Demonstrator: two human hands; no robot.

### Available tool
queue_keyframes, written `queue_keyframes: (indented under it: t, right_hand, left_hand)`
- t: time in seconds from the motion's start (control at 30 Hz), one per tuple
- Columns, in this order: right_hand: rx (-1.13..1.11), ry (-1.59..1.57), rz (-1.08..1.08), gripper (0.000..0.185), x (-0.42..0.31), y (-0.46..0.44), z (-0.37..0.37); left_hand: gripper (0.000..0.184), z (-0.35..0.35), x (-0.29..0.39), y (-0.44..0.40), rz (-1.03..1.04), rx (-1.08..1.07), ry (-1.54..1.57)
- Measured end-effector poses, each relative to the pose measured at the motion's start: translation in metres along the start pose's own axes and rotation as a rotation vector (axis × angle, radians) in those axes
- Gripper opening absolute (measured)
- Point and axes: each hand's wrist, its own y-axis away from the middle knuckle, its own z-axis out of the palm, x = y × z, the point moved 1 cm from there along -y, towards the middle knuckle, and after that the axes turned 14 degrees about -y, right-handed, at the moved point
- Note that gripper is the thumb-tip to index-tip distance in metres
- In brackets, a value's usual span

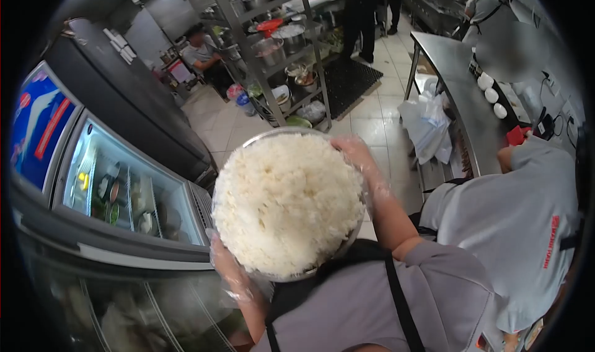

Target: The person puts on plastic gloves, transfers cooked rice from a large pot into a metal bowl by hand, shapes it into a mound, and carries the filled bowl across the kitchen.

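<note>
A round metal bowl heaped with white rice is held up in front of my body, tilted toward the camera. My left hand, in a clear plastic glove, grips the bowl's lower left side. On the upper right side, my right hand holds the rim, also in a clear glove. The rice hides most of the bowl, and the fingers under it are out of sight.
A lit glass-door fridge stands close on the left. Ahead is a metal rack with pots. A co-worker in a grey shirt leans over the steel counter at right. Plastic bags hang beside it.
</note>
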Motion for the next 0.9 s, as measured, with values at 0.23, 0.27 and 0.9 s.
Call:
queue_keyframes:
  t: [0.23, 0.27, 0.9]
  right_hand:
    - [0.317, -0.334, 0.315, 0.027, 0.065, -0.076, 0.024]
    - [0.388, -0.406, 0.408, 0.028, 0.059, -0.078, 0.021]
    - [0.42, -0.253, 0.407, 0.024, 0.199, -0.183, -0.08]
  left_hand:
    - [0.035, 0.06, 0.027, -0.146, 0.166, -0.124, -0.175]
    - [0.035, 0.068, 0.035, -0.158, 0.185, -0.152, -0.248]
    - [0.045, 0.259, -0.056, -0.332, -0.08, -0.131, -0.202]
